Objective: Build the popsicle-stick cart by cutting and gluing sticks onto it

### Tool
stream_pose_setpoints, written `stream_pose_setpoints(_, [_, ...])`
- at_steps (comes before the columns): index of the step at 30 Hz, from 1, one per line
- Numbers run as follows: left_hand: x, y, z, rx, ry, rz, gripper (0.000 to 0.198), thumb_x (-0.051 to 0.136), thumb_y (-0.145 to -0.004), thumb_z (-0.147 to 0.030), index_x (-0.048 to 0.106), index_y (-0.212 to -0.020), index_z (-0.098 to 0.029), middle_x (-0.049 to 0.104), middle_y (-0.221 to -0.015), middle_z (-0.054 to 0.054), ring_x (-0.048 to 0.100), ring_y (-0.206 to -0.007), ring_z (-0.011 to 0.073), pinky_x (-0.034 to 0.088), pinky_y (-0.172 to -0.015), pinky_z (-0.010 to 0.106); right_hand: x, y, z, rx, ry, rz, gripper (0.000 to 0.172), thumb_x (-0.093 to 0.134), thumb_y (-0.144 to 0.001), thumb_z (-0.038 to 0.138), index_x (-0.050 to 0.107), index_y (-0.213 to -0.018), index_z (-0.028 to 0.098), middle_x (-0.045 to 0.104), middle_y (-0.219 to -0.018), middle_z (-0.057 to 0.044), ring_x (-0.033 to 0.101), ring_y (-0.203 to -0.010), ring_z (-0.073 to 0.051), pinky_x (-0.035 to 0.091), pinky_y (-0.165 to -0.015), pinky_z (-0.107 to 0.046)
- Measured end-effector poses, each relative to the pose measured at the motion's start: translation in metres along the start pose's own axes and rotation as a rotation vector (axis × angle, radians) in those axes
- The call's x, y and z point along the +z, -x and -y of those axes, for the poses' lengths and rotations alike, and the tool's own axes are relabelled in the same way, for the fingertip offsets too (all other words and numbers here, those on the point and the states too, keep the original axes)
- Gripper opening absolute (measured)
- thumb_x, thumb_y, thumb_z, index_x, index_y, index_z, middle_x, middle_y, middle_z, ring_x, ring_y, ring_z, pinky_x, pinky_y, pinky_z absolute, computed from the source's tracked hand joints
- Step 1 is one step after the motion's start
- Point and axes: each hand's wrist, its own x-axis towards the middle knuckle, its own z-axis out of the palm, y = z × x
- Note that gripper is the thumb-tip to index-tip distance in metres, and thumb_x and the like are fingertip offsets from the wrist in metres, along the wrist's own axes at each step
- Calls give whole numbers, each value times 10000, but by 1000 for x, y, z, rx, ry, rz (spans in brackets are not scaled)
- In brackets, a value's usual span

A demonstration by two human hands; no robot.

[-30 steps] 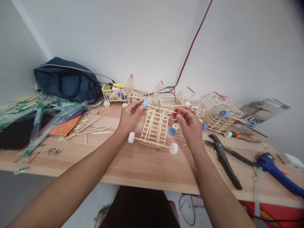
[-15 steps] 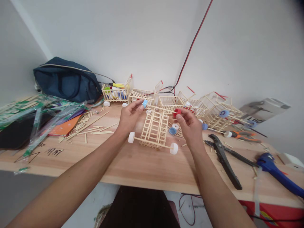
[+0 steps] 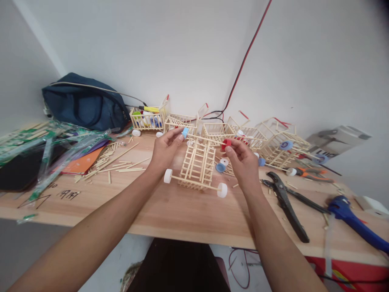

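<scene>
A small cart of thin wooden sticks (image 3: 198, 164) stands upside down between my hands. White bottle caps serve as wheels on its near axle, one cap (image 3: 168, 176) at the left end and another cap (image 3: 222, 190) at the right. My left hand (image 3: 166, 148) is closed, pinching a light blue bottle cap (image 3: 185, 132) by the far axle's left end. With thumb and fingers, my right hand (image 3: 243, 160) grips a red bottle cap (image 3: 226, 144) at that axle's right end. Behind the right fingers lie a blue cap (image 3: 220, 167) and a white cap (image 3: 224, 162).
Several stick carts line the wall, one cart (image 3: 148, 120) filled with coloured caps. Black pliers (image 3: 287, 209), a blue-handled tool (image 3: 358, 223) and orange-handled pliers (image 3: 313, 174) lie right. At left are loose sticks (image 3: 129, 166), plastic wrappers (image 3: 45, 174) and a dark blue bag (image 3: 86, 103).
</scene>
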Motion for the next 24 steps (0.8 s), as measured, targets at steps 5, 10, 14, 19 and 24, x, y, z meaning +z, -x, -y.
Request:
stream_pose_setpoints(5, [0,0,-2,-8,3,-9,361,659,-859,-364,706,-1166,-179,703,-1262,99,663,-1150,240,493,-1062,436,0,0,0,10,1,-2,348,702,-836,500,686,-1059,234,735,-1008,-52,696,-898,-189,611,-751,-352])
stream_pose_setpoints(10, [1,0,-1,-4,14,-4,371,664,-862,-377,701,-1167,-169,702,-1260,112,664,-1152,239,496,-1060,435,0,0,0,6,-15,-5,359,715,-821,509,689,-1050,232,735,-999,-52,696,-892,-187,609,-740,-347])
stream_pose_setpoints(14, [1,0,0,-3,17,-4,363,669,-861,-383,705,-1160,-179,703,-1260,107,663,-1154,238,495,-1062,440,0,0,0,9,3,-5,351,706,-830,506,687,-1055,236,737,-998,-49,698,-871,-185,612,-735,-351])
stream_pose_setpoints(19, [0,0,-1,-8,18,-8,365,667,-861,-373,706,-1166,-175,699,-1266,113,656,-1171,243,480,-1079,451,0,0,-1,3,-10,-3,332,708,-832,488,690,-1052,240,736,-998,-46,695,-878,-181,608,-742,-345])
stream_pose_setpoints(24, [0,0,-2,-9,5,-4,350,655,-867,-359,707,-1168,-187,706,-1257,97,658,-1168,239,475,-1085,464,0,0,-1,1,-1,0,316,689,-848,472,680,-1059,238,730,-998,-45,692,-886,-183,608,-739,-346])
